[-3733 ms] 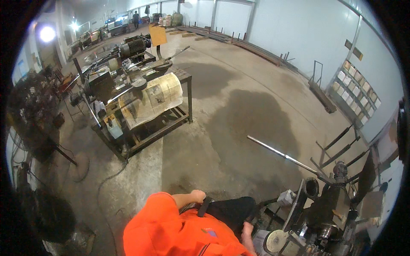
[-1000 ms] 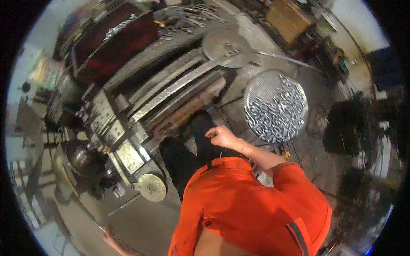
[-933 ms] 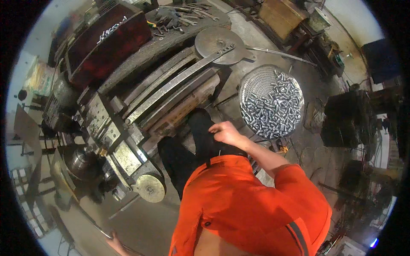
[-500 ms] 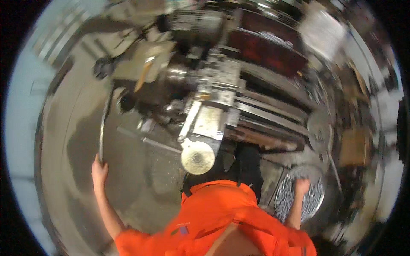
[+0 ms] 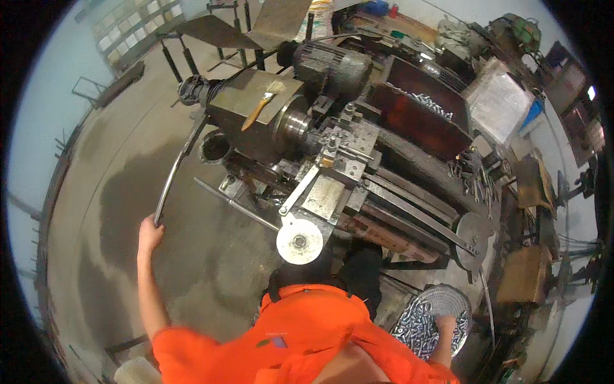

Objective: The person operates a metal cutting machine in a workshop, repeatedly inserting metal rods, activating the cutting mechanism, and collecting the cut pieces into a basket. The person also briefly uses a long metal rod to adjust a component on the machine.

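My left hand (image 5: 150, 232) is wrapped round the lower end of a long metal lever (image 5: 171, 182), which runs up to the left end of a lathe's headstock (image 5: 246, 96). On the right, my right hand (image 5: 446, 322) is down over a round basket (image 5: 441, 296) holding many small shiny metal pieces (image 5: 419, 329), like short pins or bolts. Its fingers are small and unclear, so whether they grip a piece does not show. In front of me stands the lathe's carriage (image 5: 348, 150) with a round pale handwheel (image 5: 299, 241). The chuck (image 5: 295, 125) is left of the carriage.
A brush (image 5: 256, 112) lies on the headstock. Behind the bed, a dark red tray (image 5: 416, 121) holds more metal pieces. Wrenches (image 5: 474, 179) lie at the bed's right end. A second metal bar (image 5: 236, 205) sticks out left of the handwheel. Cardboard boxes (image 5: 526, 275) stand at the right.
My right hand has moved down toward the pieces in the basket. My left hand has stayed on the lever, a little higher in the picture. The view has tilted and sharpened.
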A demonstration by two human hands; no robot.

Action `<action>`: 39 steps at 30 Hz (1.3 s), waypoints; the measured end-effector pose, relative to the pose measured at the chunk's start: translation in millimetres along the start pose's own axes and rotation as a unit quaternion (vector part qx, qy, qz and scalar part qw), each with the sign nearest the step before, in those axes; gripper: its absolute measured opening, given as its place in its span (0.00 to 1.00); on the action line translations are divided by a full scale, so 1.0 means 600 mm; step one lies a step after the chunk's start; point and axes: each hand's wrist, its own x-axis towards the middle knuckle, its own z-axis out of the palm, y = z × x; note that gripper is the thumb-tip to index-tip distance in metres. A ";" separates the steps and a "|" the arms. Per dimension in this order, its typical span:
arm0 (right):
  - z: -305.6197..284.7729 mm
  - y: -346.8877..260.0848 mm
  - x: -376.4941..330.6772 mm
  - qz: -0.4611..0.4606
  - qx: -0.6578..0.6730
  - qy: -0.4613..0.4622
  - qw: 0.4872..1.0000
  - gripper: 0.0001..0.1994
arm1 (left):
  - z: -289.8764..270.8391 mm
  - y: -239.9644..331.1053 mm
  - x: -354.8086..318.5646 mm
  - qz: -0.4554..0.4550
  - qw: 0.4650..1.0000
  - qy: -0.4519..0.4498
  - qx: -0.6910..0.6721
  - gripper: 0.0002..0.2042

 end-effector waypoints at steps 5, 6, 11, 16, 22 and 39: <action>-0.015 -0.016 -0.009 0.064 0.084 0.040 0.994 0.24 | 0.012 -0.023 0.011 0.027 0.999 0.016 -0.014 0.15; -0.012 -0.015 -0.007 0.055 0.087 0.033 0.994 0.24 | 0.013 -0.020 0.014 0.029 0.999 0.015 -0.007 0.16; 0.045 -0.001 0.044 0.031 0.099 0.050 0.993 0.22 | 0.016 -0.016 0.000 0.032 0.997 0.036 0.063 0.18; 0.031 -0.010 0.032 0.038 0.107 0.015 0.993 0.21 | -0.036 0.070 -0.043 0.027 0.984 -0.018 0.177 0.19; 0.016 0.025 0.036 -0.066 0.145 0.140 0.977 0.12 | -0.107 0.279 -0.093 0.237 0.971 -0.037 -0.005 0.19; -0.504 -0.542 -0.340 -0.687 0.402 0.249 0.552 0.17 | 0.079 0.600 -0.232 0.413 0.824 -0.258 -0.290 0.15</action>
